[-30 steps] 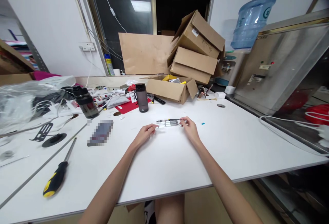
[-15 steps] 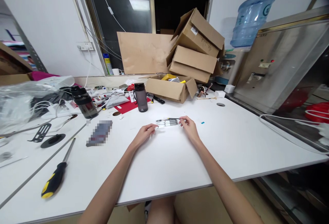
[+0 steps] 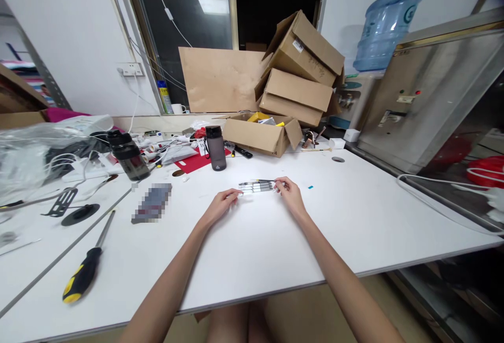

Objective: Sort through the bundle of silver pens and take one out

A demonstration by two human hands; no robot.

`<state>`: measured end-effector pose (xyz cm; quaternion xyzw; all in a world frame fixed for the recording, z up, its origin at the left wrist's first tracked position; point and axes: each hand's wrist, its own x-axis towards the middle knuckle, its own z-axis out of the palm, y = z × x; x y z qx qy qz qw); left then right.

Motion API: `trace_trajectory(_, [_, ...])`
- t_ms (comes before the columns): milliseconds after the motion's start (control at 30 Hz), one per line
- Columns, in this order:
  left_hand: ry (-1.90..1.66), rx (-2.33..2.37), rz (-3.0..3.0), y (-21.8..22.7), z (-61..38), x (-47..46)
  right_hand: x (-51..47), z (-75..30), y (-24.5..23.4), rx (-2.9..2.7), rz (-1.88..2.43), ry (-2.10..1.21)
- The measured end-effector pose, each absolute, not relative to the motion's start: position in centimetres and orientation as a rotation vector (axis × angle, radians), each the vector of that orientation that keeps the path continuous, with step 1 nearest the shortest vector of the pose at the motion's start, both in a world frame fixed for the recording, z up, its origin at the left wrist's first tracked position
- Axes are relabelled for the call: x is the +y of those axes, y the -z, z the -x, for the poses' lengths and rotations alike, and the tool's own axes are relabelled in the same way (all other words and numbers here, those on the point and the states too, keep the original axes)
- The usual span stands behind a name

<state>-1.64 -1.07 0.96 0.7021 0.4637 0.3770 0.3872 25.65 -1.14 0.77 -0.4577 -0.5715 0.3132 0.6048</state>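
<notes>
Several slim pens [image 3: 256,187] with clear or white barrels and grey grips lie side by side on the white table [image 3: 260,248]. A darker pen [image 3: 264,180] is along their far side. At the right ends, my right hand [image 3: 288,194] is closed, thumb and fingertips pinched at the dark pen's end. Close by the left ends rests my left hand [image 3: 224,205], fingers loosely bent and a little apart, the index fingertip at the nearer pens. Whether that fingertip presses on a pen is too small to tell.
A yellow-black screwdriver [image 3: 87,267] and a blurred flat dark object [image 3: 153,204] lie left. Behind stand a dark bottle [image 3: 216,148], another bottle [image 3: 128,156] and an opened carton [image 3: 252,135]. A small blue scrap [image 3: 311,187] lies right of my right hand.
Both hands and the pens keep nearly the same places. The view has shifted very slightly, and my legs below the table edge have moved.
</notes>
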Motion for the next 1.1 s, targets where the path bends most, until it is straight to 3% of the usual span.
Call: trace_trajectory(1100, [-0.953,1.158,-1.798,-1.02,1.53,-1.03,-1.74,-25.91,-1.55,-1.174,1.04,-0.87])
